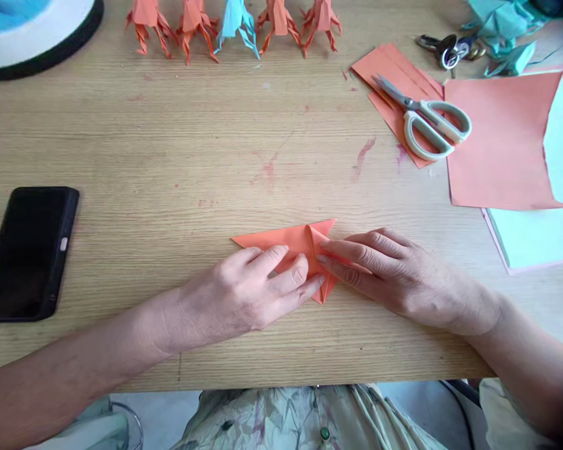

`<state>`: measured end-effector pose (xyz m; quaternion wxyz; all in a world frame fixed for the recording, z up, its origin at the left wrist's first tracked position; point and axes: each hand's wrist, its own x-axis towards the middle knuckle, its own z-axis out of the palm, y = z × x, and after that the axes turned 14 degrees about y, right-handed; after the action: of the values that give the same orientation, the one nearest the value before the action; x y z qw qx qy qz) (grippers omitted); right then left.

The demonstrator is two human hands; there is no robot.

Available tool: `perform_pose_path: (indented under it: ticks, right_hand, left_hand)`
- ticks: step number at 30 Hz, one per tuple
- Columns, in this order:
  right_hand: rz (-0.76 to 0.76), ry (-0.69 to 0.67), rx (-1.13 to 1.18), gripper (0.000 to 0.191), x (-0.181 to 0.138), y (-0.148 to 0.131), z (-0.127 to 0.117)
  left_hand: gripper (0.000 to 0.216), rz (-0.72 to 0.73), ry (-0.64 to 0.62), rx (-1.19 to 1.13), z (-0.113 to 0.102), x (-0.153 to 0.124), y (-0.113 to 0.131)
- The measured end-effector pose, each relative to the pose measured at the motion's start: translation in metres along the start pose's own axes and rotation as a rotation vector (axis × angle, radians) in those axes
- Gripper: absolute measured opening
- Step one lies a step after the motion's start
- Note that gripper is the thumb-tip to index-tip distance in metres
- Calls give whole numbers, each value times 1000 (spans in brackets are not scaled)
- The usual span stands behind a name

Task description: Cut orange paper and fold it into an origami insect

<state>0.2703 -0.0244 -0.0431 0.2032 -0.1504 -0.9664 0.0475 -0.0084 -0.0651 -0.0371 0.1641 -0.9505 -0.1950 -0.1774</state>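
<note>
A folded orange paper [294, 240] lies flat on the wooden table [169, 156], shaped like a triangle with a small flap at its right. My left hand [253, 290] rests on its lower left part, fingers stretched and pressing the paper down. My right hand [389, 272] comes in from the right, its fingers laid flat on the flap and the paper's right point. Both hands touch the paper and almost meet at the fingertips.
A black phone [28, 253] lies at the left. White-handled scissors [426, 119] rest on orange paper strips [387, 72] beside orange [497, 144] and pale green sheets [539, 234]. Several folded paper figures [234, 25] line the far edge. Keys [450, 50] at top right.
</note>
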Motion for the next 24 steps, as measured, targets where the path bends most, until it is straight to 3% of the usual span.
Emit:
perform_pose_path:
  ticks: [17,24]
  right_hand:
    - [-9,21,-3,38,2,0,2]
    - [73,22,75,39,0,0,4]
  left_hand:
    - [38,-32,-48,-81,1,-1,6]
    - [42,-27,-33,-152,2,3,8]
